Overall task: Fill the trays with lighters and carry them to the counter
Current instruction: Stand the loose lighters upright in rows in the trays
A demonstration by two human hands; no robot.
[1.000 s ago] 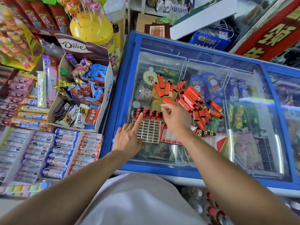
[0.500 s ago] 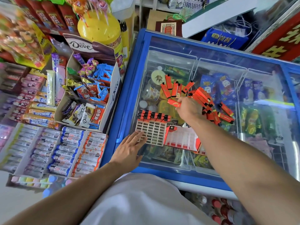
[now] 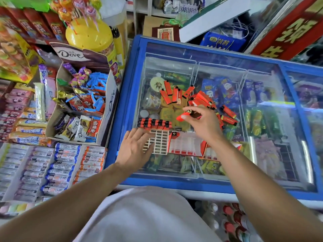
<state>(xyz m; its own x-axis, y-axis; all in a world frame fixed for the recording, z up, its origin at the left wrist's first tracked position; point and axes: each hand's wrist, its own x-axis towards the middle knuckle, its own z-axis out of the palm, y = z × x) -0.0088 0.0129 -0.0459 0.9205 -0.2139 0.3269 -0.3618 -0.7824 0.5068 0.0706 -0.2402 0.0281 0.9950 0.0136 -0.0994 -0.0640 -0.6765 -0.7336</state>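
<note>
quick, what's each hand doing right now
Left hand: open, fingers straight, resting on the white grid tray.
Right hand: pinching one red lighter.

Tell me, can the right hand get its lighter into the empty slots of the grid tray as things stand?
Probably yes. The right hand pinches a lighter just above the grid tray. The left hand covers only the tray's left edge, and the filled row sits at the far end.
</note>
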